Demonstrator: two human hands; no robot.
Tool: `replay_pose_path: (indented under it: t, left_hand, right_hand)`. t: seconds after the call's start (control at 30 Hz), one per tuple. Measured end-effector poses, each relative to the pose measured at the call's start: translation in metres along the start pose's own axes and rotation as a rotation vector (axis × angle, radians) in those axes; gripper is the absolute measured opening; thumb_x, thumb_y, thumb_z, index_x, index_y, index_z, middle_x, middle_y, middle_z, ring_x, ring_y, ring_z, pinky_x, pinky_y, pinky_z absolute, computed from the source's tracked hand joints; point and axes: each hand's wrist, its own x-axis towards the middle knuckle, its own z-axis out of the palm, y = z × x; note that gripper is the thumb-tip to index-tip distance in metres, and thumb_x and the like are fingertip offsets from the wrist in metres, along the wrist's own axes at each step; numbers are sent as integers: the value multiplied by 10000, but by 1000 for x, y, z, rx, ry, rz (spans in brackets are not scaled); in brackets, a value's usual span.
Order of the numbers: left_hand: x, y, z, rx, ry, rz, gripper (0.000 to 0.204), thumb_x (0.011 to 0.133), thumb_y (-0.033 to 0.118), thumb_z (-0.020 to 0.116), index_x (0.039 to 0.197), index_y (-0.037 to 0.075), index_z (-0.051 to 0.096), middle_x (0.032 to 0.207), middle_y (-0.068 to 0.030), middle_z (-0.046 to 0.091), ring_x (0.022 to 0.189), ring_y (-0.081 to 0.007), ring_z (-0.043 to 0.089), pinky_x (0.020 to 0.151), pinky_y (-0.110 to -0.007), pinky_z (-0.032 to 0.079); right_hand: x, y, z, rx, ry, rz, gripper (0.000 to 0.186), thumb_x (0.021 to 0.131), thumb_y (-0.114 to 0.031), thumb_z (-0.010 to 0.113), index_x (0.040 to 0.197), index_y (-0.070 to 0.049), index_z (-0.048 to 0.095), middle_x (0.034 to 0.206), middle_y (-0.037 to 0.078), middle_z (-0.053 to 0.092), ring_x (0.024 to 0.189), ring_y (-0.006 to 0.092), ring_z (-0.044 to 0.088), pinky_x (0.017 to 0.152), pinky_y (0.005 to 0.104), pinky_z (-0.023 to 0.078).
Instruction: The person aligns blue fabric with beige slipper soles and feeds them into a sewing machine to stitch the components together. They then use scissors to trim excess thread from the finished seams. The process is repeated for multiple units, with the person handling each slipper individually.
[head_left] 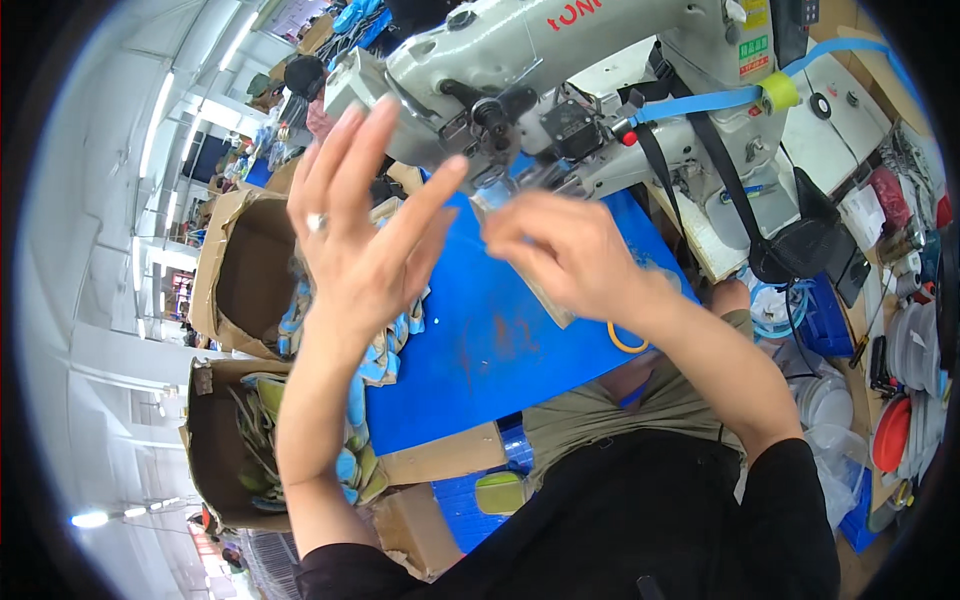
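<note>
Sewing machine behind the tabletop, cardboard boxes to its left.

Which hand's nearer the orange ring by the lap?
Right. In the picture, the right hand is above and slightly left of the orange ring; the left hand, fingers spread, is farther up and left.

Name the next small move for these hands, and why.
Probably lower the left hand toward the right hand: the left is raised, fingers spread, nothing visible in it; the right, fingers curled, is near the sewing machine, its grip too blurred to read.
</note>
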Motion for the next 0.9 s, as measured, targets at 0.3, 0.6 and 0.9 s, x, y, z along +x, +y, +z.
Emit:
replay_pose_path:
  t: [0.3,0.6,0.9]
  left_hand:
    - [40,-7,6,147,-112,33,149,732,199,886,790,209,749,1545,-42,557,1506,-317,402,1231,-463,238]
    - [66,7,10,264,-183,-43,130,763,113,843,793,166,728,1375,48,676,1434,-242,506,1159,-446,312]
    - [52,-5,14,212,-146,-7,126,781,168,850,852,205,753,1427,-1,646,1435,-276,505,1204,-467,284]
  right_hand:
    - [-19,1,2,-175,206,-8,92,845,-9,751,925,-27,710,1002,112,745,744,243,705,615,318,547]
    - [4,17,39,-172,350,119,68,868,-70,760,930,-54,738,1038,88,749,785,259,725,647,332,566]
    - [4,5,57,-48,85,212,70,900,-108,735,959,-69,733,988,91,746,819,306,712,717,383,555]
